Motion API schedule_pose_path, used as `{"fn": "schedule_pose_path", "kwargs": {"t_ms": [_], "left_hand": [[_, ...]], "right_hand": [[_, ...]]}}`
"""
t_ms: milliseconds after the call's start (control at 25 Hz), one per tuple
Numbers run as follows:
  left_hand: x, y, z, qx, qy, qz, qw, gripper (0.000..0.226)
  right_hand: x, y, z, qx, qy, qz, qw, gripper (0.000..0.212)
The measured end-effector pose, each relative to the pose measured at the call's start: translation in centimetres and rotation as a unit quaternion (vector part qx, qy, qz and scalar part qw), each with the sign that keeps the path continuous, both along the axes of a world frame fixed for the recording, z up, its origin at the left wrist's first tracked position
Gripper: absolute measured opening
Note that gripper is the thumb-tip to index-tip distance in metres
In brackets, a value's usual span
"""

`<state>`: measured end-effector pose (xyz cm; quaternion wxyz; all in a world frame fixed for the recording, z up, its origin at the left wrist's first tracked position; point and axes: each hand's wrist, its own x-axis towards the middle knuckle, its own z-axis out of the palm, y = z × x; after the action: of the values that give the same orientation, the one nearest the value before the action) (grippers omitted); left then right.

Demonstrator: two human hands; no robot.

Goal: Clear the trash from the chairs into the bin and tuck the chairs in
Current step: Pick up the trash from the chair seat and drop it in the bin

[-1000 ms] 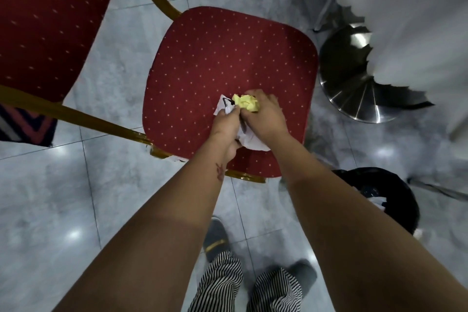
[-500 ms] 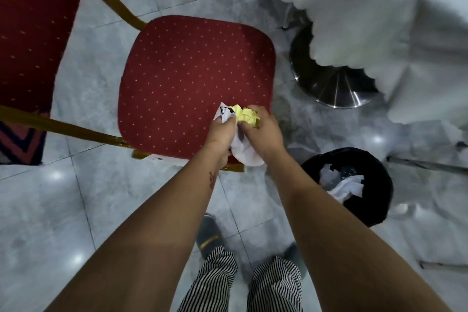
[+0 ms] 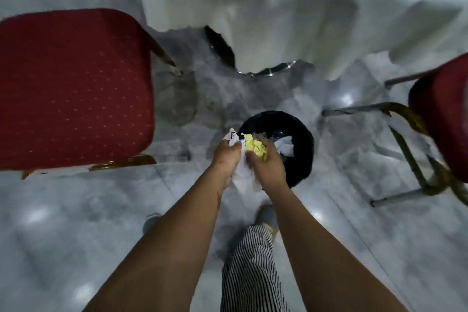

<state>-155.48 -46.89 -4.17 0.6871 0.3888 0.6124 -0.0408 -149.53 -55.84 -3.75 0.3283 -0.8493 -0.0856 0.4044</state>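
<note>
The left hand (image 3: pixel 226 152) and the right hand (image 3: pixel 266 163) are pressed together and both are closed on one bundle of trash. The left grip pinches a crumpled white paper (image 3: pixel 241 177) that has a small black mark near its top corner; the paper hangs down between the two wrists. The right grip is clenched around a crushed yellow paper (image 3: pixel 255 147), which sits on top of the white one. The bundle is in the air over the near left rim of the bin (image 3: pixel 301 149), not inside it. The bin is round and black, lined with a dark bag, and it already contains some white paper scraps and something transparent.

The bin stands on a floor (image 3: pixel 76 235) of grey marble-like tiles, glossy, with spots of reflected light. Left of the bin is a chair (image 3: pixel 73 88) with a red seat with small pale dots and a golden frame; the seat is bare. A second red chair (image 3: pixel 443 119) shows at the right edge. Beyond the bin hangs a white tablecloth (image 3: pixel 253 7) over a shiny round metal base (image 3: pixel 268 72). The picture is blurred. Striped trousers (image 3: pixel 249 268) show at the bottom.
</note>
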Motion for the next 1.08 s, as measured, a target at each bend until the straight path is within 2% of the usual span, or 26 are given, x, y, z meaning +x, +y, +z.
{"fn": "schedule_pose_path", "kwargs": {"t_ms": [200,400,440,520,680,760,920,1000,1080], "left_hand": [[7.0,-6.3,-3.0,-0.014,0.048,-0.048,0.998,0.035],[10.7,-7.8,-6.9,-0.026,0.074,-0.021,0.997,0.035],[11.1,-7.6,-7.7,-0.03,0.071,-0.008,0.997,0.038],[11.6,-6.9,-8.7,-0.043,0.063,-0.01,0.997,0.05],[11.1,-6.4,-13.0,-0.037,0.076,-0.02,0.996,0.092],[11.2,-6.8,-10.9,-0.019,0.089,-0.056,0.994,0.087],[11.6,-8.0,-5.8,0.053,0.091,-0.178,0.978,0.055],[11.6,-8.8,-4.1,0.109,0.114,-0.248,0.956,0.054],[11.8,-9.6,-1.8,0.18,0.134,-0.344,0.912,0.059]], "right_hand": [[6.4,-6.6,-3.2,-0.038,0.023,-0.069,0.997,0.056],[10.6,-8.4,-8.1,-0.05,0.043,-0.042,0.997,0.021],[11.2,-8.1,-9.0,-0.045,0.051,-0.033,0.997,0.025],[12.2,-7.3,-10.1,-0.051,0.081,-0.012,0.995,0.047],[13.8,-7.7,-10.0,-0.087,0.089,0.04,0.991,0.072],[14.5,-8.9,-8.9,-0.109,0.085,0.066,0.988,0.075],[14.5,-11.3,-6.2,-0.141,0.03,0.1,0.984,0.075],[14.2,-12.7,-4.1,-0.136,0.003,0.107,0.985,0.073],[14.3,-14.4,-1.3,-0.147,-0.024,0.108,0.983,0.075]]}}
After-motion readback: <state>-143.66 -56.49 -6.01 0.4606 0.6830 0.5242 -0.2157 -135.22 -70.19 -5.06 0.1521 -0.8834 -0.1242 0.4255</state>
